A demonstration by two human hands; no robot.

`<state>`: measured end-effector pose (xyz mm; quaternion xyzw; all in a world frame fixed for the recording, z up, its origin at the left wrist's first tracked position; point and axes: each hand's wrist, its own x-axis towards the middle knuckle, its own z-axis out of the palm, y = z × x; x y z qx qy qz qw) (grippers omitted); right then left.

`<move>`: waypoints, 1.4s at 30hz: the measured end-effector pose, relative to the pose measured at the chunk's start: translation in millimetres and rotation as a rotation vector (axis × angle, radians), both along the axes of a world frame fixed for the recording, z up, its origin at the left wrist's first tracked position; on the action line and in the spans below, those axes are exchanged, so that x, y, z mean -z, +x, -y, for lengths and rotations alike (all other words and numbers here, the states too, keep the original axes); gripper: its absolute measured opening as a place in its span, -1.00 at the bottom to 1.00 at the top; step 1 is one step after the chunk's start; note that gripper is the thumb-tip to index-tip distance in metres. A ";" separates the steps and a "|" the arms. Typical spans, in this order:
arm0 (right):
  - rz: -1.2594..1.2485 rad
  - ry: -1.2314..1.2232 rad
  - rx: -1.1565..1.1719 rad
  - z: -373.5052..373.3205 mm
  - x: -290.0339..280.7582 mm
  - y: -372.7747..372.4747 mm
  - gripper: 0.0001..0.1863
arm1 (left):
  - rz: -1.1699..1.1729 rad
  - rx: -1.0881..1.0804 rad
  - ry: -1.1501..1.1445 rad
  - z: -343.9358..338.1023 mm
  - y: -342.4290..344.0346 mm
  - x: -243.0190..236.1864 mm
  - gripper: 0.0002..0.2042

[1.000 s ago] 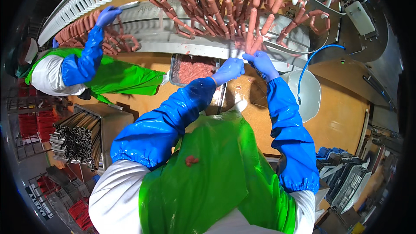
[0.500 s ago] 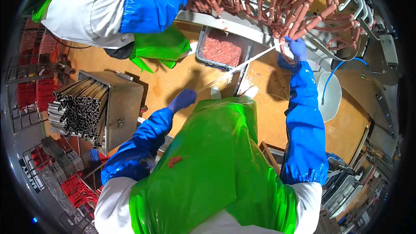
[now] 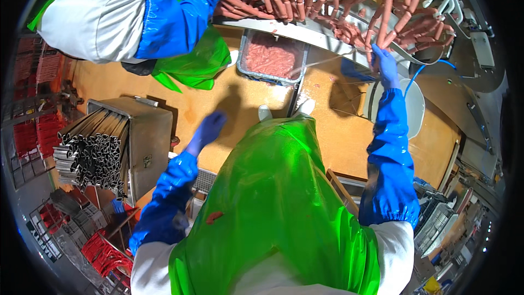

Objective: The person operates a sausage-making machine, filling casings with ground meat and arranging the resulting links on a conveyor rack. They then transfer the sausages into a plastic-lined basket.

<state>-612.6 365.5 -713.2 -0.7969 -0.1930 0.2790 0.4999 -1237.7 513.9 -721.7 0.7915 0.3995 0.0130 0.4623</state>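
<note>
Pink sausage links [image 3: 387,10] hang from white hooks [image 3: 450,1], one strand's lower end grasped in my right grip [image 3: 386,66]. I cannot tell whether my left grip [image 3: 210,128], over the floor [image 3: 341,150], is clenched.

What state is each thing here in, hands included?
Sausages: linked, hanging in strings.
Right hand: gloved, closed at the sausages' lower ends.
Left hand: gloved, fingers curled, blurred; cannot tell if it holds anything.
Tub: filled with ground meat.
Crate: packed with metal bars.
Apron: worn, shiny, with a red scrap on it.
Hose: curved.
</note>
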 end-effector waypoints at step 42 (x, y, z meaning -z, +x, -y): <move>0.094 0.067 -0.067 26.6 -6.0 7.9 -0.66 | 0.127 0.555 0.149 -56.0 463.6 -104.7 -0.71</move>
